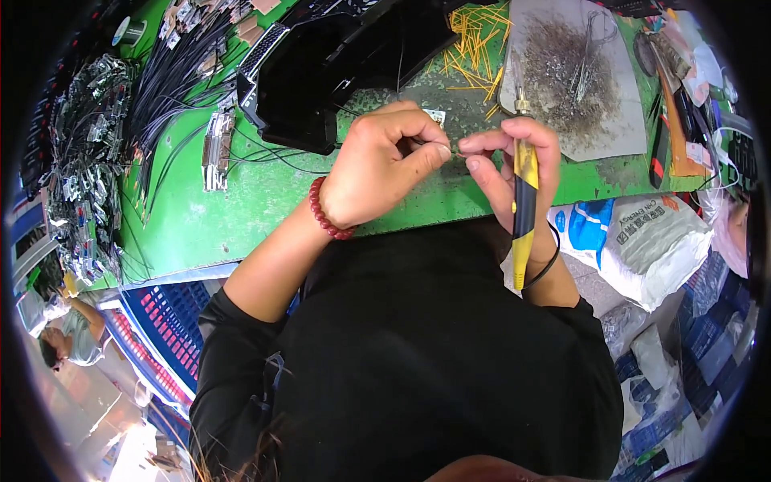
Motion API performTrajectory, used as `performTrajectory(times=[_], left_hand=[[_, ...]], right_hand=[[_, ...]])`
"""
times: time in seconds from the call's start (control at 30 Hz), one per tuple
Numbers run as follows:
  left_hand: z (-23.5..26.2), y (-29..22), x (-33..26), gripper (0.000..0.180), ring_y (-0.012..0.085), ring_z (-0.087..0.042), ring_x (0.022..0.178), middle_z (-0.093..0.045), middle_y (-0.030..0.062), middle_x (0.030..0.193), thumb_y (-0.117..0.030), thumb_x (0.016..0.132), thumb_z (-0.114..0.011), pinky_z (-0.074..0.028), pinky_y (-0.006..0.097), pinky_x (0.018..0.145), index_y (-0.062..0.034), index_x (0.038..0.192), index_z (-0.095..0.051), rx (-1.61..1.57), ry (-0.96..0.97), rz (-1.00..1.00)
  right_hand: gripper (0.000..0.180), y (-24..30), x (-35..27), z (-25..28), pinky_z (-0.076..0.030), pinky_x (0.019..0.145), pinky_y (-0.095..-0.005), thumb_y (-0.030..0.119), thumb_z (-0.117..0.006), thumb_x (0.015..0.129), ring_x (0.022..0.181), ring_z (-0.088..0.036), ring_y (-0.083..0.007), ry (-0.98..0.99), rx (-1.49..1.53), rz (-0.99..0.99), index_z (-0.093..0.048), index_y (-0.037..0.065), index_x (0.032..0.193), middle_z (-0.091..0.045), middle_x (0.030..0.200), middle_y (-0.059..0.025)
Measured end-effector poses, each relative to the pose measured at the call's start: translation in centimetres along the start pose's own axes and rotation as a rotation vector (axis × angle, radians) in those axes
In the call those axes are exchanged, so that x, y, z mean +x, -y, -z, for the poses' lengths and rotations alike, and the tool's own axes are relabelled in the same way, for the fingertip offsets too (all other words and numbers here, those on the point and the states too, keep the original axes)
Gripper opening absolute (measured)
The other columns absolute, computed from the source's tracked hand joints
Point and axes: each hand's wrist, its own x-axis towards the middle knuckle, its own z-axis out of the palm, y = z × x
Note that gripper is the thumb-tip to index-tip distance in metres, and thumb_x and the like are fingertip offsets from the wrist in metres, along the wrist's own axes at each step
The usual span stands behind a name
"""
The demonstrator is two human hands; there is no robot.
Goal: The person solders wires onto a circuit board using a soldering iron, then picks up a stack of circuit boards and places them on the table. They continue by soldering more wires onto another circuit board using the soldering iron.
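Observation:
My left hand [385,165], with a red bead bracelet on its wrist, is closed, thumb and forefinger pinched on a thin wire [455,153]. Close by on its right, my right hand [534,157] grips a yellow-and-black soldering iron [524,197] against the palm. The iron's metal tip points away from me. My right thumb and forefinger meet the wire's other end, close to the left fingertips. What lies inside the left hand is hidden. A large black plastic housing [305,76] lies on the green table just beyond that hand.
Yellow thin tubes [474,48] lie scattered at the back. A grey sheet [626,120] with dark residue sits right of them. Black cables [165,96], metal parts [87,153] and a solder spool [130,30] are at left. White sacks [658,249] stand at right; another person [80,337] is at left.

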Motion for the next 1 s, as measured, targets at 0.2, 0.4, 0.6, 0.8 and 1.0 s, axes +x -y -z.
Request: performTrajectory(times=[0.2,0.4,0.6,0.8,1.0], left_hand=[[0.4,-0.1,0.2,0.008,0.0137,-0.058,0.070,-0.059,0.0059,0.079,-0.006,0.082,-0.070,-0.047,0.027,0.064,0.0008,0.085,-0.066,-0.065,0.061,0.024],[1.4,-0.2,0.7,0.008,0.0092,-0.054,0.071,-0.057,0.0029,0.079,-0.008,0.085,-0.068,-0.043,0.025,0.063,-0.0002,0.086,-0.066,-0.110,0.202,0.096],[1.7,-0.2,1.1,0.010,0.0088,-0.056,0.070,-0.059,0.0040,0.077,-0.008,0.084,-0.069,-0.046,0.024,0.063,0.0010,0.085,-0.066,-0.108,0.281,0.104],[0.9,-0.9,0.4,0.009,0.0131,-0.058,0.069,-0.060,0.0067,0.077,-0.007,0.081,-0.070,-0.047,0.027,0.062,0.0001,0.083,-0.065,0.030,0.142,0.088],[-0.3,-0.2,0.6,0.007,0.0245,-0.059,0.068,-0.058,0.0103,0.081,-0.002,0.077,-0.068,-0.048,0.033,0.061,-0.0007,0.080,-0.062,0.357,-0.043,-0.062]], right_hand=[[0.051,-0.1,0.5,0.1,-0.052,0.078,-0.0300,-0.008,-0.067,0.081,0.087,-0.066,-0.0203,0.066,0.074,0.019,-0.040,0.004,0.122,-0.067,0.092,-0.0159],[0.051,-0.8,1.0,1.0,-0.053,0.079,-0.0311,-0.007,-0.070,0.080,0.087,-0.067,-0.0203,0.194,0.077,0.050,-0.042,0.004,0.121,-0.067,0.090,-0.0149],[0.040,-0.8,1.2,0.5,-0.054,0.069,-0.0260,-0.005,-0.074,0.076,0.077,-0.068,-0.0146,0.112,0.088,0.026,-0.053,0.003,0.109,-0.065,0.087,-0.0073],[0.041,-1.1,0.2,-0.8,-0.053,0.069,-0.0260,-0.008,-0.070,0.075,0.072,-0.065,-0.0117,-0.034,-0.087,0.109,-0.053,0.005,0.110,-0.065,0.085,-0.0059],[0.035,-1.1,-0.4,-0.1,-0.052,0.069,-0.0252,0.002,-0.064,0.089,0.075,-0.064,-0.0129,-0.239,-0.024,-0.137,-0.048,0.004,0.119,-0.069,0.085,-0.0104]])
